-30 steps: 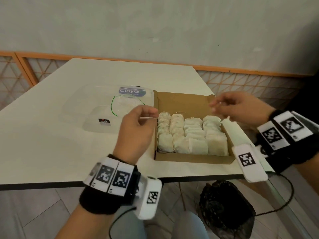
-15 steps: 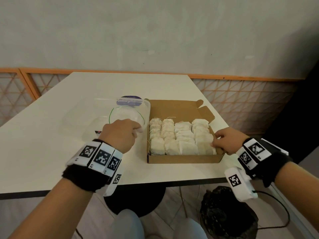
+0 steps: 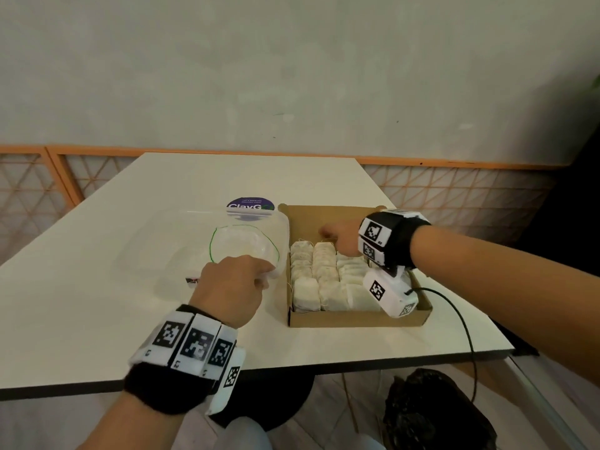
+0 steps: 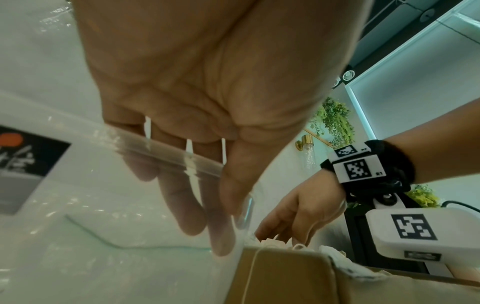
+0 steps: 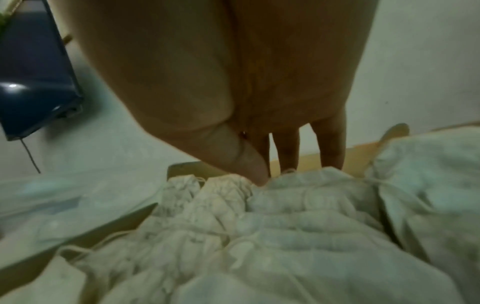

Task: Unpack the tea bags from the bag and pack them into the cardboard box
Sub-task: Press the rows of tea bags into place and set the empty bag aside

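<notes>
A brown cardboard box (image 3: pixel 357 319) lies open on the white table, filled with rows of white tea bags (image 3: pixel 319 277). Left of it lies a clear plastic zip bag (image 3: pixel 181 241); I see no tea bags in it. My left hand (image 3: pixel 233 287) is at the bag's right edge. The left wrist view shows the fingers (image 4: pixel 192 216) inside the bag (image 4: pixel 78 257) and the thumb outside, pinching its mouth. My right hand (image 3: pixel 337 240) reaches across the box, its straight fingers (image 5: pixel 283 152) pointing down and touching the far ends of the tea bags (image 5: pixel 285 226).
A purple round label (image 3: pixel 250 206) shows behind the bag. The table's front edge (image 3: pixel 324 368) is close to me, with a black bag (image 3: pixel 435 414) on the floor below it. A black cable (image 3: pixel 454 306) trails off my right wrist. An orange lattice rail runs behind.
My right hand moved from the box's right side to the far end of the tea bag rows. My left hand went down to the plastic bag's edge and stays there.
</notes>
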### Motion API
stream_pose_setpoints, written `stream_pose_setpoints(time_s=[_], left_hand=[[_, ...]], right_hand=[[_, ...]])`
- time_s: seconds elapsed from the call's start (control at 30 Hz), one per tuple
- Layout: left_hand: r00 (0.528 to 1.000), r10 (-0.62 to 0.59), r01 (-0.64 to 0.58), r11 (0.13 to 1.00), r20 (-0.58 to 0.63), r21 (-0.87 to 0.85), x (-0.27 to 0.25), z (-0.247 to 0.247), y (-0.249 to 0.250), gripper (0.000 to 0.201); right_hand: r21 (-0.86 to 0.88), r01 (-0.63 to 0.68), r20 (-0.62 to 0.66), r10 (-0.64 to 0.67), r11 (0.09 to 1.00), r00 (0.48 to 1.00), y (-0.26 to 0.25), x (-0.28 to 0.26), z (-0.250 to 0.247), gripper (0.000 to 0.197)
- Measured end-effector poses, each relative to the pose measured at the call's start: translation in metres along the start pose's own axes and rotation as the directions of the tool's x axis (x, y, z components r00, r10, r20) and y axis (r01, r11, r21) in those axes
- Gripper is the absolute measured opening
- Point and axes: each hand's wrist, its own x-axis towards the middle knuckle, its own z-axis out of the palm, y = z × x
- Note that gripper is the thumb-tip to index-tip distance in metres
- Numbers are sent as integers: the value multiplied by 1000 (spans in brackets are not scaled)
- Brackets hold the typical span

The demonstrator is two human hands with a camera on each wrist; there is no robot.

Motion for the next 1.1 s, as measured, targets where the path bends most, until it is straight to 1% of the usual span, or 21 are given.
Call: stream_pose_setpoints(time_s=[0.07, 0.13, 0.17, 0.23, 0.33, 0.37, 0.43, 0.47, 0.53, 0.57, 0.63, 0.73, 0.8, 0.9, 0.97, 1.07, 1.1], left_hand=[[1000, 6, -6, 1000, -2, -12, 1, 1, -2, 37], [1000, 15, -15, 1000, -1, -17, 2, 2, -4, 37], [1000, 16, -16, 1000, -2, -20, 3, 2, -4, 36], [1000, 15, -15, 1000, 0, -14, 4, 2, -5, 36], [1000, 11, -11, 1000, 5, -20, 5, 2, -4, 36], [1000, 11, -10, 1000, 6, -21, 5, 2, -4, 37], [1000, 8, -8, 1000, 11, -27, 5, 1, -3, 36], [1000, 4, -3, 999, 13, -38, 5, 1, -2, 36], [1000, -1, 2, 998, 17, -60, 4, 0, -2, 35], [1000, -2, 4, 998, 18, -64, 5, 0, -1, 35], [1000, -14, 15, 998, 23, -63, 5, -1, -1, 34], [999, -20, 21, 999, 30, -36, 6, -1, -1, 35], [1000, -6, 7, 1000, 31, -22, 7, 0, -1, 35], [1000, 1, -1, 1000, 25, -18, 7, 1, -2, 33], [1000, 5, -5, 1000, 21, -10, 7, 1, -2, 33], [1000, 1, 0, 1000, 25, -28, 7, 1, -2, 34], [1000, -2, 3, 999, 26, -35, 7, 1, -2, 34]], right_hand=[[-44, 30, 19, -29, 999, 999, -5, 0, -3, 49], [-47, 53, 26, -52, 998, 998, -11, -8, -8, 48], [-48, 57, 18, -57, 997, 998, -14, -14, -9, 47], [-31, 67, -42, -68, 997, 997, -22, -29, -9, 45], [118, 162, -157, -143, 980, 977, -32, -47, -3, 37], [192, 183, -192, -146, 964, 970, -35, -51, -1, 31], [327, 191, -246, -111, 926, 963, -39, -55, 3, 20], [373, 181, -242, -93, 910, 966, -40, -54, 6, 19], [420, 135, -161, -73, 898, 984, -44, -53, 16, 19], [409, 118, -124, -73, 905, 990, -47, -52, 22, 20], [351, 85, -91, -56, 933, 994, -54, -51, 30, 31], [279, 36, -114, -4, 960, 993, -64, -45, 37, 42], [255, 13, -139, 23, 967, 990, -68, -41, 40, 43], [257, -15, -138, 52, 966, 989, -70, -33, 42, 39], [325, -16, -125, 60, 946, 990, -70, -30, 44, 37], [484, -24, -83, 73, 875, 994, -66, -31, 41, 36], [525, -49, -61, 94, 849, 994, -62, -32, 39, 35]])
